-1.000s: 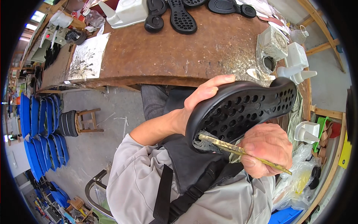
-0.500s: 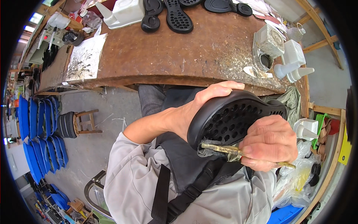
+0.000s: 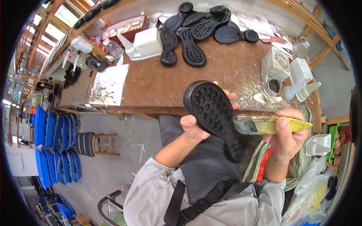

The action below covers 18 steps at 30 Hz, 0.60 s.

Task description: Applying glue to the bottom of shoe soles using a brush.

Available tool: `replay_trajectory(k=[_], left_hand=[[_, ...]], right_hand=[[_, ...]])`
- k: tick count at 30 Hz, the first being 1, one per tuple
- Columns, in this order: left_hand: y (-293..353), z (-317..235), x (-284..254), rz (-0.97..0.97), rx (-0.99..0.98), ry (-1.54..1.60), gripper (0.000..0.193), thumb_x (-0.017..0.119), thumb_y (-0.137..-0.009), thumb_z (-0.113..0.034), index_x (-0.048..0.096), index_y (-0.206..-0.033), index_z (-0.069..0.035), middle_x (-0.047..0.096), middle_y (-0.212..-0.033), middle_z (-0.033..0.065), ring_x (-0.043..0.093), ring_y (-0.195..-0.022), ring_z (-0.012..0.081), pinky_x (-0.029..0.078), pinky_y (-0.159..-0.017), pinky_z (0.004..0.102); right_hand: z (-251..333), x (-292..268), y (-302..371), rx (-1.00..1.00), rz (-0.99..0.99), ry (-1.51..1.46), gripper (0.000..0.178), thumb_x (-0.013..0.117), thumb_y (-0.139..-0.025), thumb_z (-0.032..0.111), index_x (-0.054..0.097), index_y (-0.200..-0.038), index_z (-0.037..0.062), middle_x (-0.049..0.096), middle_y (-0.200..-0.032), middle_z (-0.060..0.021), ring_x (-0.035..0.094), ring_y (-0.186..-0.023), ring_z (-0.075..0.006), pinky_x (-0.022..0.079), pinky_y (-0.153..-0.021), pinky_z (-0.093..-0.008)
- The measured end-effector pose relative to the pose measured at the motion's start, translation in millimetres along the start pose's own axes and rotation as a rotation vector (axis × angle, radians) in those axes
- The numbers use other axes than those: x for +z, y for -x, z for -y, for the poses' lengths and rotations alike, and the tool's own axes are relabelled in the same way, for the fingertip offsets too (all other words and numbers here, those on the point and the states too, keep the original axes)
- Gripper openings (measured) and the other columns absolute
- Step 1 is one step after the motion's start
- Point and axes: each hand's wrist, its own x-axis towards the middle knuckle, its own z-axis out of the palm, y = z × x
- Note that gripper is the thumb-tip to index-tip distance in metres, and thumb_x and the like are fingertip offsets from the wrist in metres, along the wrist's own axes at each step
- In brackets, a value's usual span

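My left hand [image 3: 193,130] grips a black shoe sole [image 3: 213,111] from behind, its thumb at the left edge and fingertips showing past the right edge. The sole is tilted in front of the bench, with its hollowed, honeycomb-like face toward me. My right hand [image 3: 288,137] pinches a flat yellowish brush [image 3: 266,125] between thumb and fingers. Dark, matted bristles [image 3: 246,125] at the brush's left end meet the sole's right edge near its narrow middle. Whether they press on the rim or just overlap it in view, I cannot tell.
Several black soles [image 3: 194,47] lie at the back of the brown workbench [image 3: 158,84]. White plastic bottles [image 3: 145,43] and a crusted container with a round opening [image 3: 274,84] stand on it, near a stained paper sheet [image 3: 109,84]. A stool [image 3: 96,144] and blue trays [image 3: 56,147] are at left.
The sole has turned more upright, its narrow end now pointing down. My right hand has moved from the sole's lower edge to its right side, and the brush now shows its broad face.
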Motion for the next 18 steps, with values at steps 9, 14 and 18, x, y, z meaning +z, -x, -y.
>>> replay_trajectory(k=[9, 14, 18], left_hand=[[11, 0, 29, -0.029, -0.077, 0.181, 0.082, 0.042, -0.081, -0.066, 0.035, -0.136, -0.006, 0.037, -0.137, 0.0204, 0.045, -0.121, 0.0315, 0.037, -0.100, 0.0433], [14, 2, 27, 0.059, -0.082, 0.241, 0.085, 0.036, -0.082, -0.069, 0.030, -0.139, -0.006, 0.036, -0.140, 0.0176, 0.042, -0.122, 0.0283, 0.034, -0.101, 0.0421], [14, -6, 32, -0.031, -0.196, 0.043, 0.088, 0.033, -0.082, -0.072, 0.027, -0.140, -0.005, 0.036, -0.140, 0.0168, 0.042, -0.123, 0.0275, 0.037, -0.098, 0.0415]], right_hand=[[-19, 26, -6, -0.163, 0.081, 0.159, 0.020, 0.065, -0.080, -0.003, 0.060, -0.100, -0.0054, 0.063, -0.077, -0.0100, 0.059, -0.059, -0.0101, 0.047, -0.054, -0.0202], [-27, 33, -13, -0.230, 0.062, 0.296, 0.020, 0.068, -0.076, -0.002, 0.062, -0.095, -0.0043, 0.065, -0.075, -0.0105, 0.060, -0.058, -0.0132, 0.048, -0.056, -0.0228], [-25, 32, -14, -0.300, 0.233, 0.369, 0.024, 0.070, -0.072, -0.001, 0.062, -0.094, -0.0038, 0.064, -0.073, -0.0100, 0.061, -0.054, -0.0181, 0.050, -0.053, -0.0269]])
